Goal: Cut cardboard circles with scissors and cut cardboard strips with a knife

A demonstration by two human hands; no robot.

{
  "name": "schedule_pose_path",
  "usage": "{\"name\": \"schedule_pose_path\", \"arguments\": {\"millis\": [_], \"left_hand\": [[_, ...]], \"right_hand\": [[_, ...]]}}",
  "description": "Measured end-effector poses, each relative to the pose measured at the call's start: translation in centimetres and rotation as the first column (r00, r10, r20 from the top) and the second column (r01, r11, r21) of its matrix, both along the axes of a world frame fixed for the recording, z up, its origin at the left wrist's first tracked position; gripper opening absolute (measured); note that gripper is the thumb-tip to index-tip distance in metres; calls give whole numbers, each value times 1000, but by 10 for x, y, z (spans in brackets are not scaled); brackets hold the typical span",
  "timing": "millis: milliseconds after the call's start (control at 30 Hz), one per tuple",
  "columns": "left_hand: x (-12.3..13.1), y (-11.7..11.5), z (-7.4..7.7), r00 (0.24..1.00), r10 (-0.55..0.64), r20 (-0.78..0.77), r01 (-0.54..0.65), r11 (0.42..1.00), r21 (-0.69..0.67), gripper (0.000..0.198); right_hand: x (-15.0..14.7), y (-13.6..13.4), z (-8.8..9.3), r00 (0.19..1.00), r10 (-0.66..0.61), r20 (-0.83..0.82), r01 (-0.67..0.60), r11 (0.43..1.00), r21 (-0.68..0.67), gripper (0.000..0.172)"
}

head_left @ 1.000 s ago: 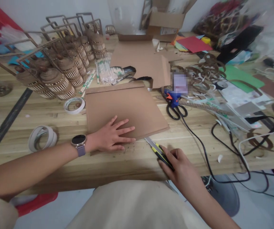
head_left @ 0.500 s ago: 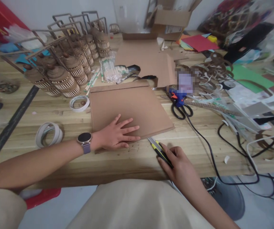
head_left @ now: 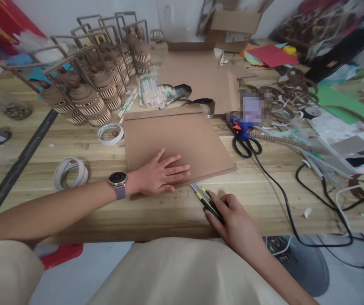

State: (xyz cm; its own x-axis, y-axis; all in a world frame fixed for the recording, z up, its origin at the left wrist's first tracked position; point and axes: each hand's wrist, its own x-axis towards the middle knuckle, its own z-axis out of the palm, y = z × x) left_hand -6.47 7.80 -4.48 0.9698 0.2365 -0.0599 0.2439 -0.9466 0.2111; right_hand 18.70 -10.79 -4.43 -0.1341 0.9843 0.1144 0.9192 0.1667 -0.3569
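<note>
A flat brown piece of cardboard (head_left: 182, 135) lies on the wooden table in front of me. My left hand (head_left: 158, 173) rests on its lower left part, palm down and fingers spread. In my right hand (head_left: 235, 218) is a yellow and black utility knife (head_left: 208, 201), gripped by its handle. The metal blade is out and points up and left, close to the cardboard's near edge; whether it touches the edge I cannot tell. Small brown crumbs are scattered on the wood below that edge.
Tape rolls (head_left: 70, 173) lie to the left. Several woven lanterns (head_left: 88, 103) with handles stand at the back left. Black-handled scissors (head_left: 247, 148) and a blue glue gun (head_left: 244, 129) lie right of the cardboard, with a black cable (head_left: 283, 190) trailing over the table edge.
My right hand and the knife have shifted slightly left along the cardboard's near edge. The left hand stays pressed on the cardboard. The whole view has swung a little.
</note>
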Motion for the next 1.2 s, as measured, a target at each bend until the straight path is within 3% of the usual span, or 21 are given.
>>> {"name": "schedule_pose_path", "arguments": {"millis": [567,1200], "left_hand": [[1,2,6,998,59,27,-56,992,-115,54],[3,2,9,998,64,8,-62,993,-101,51]], "right_hand": [[-11,1,-2,999,39,7,-39,999,4,44],[-22,5,-7,996,91,-23,-91,996,3,42]]}}
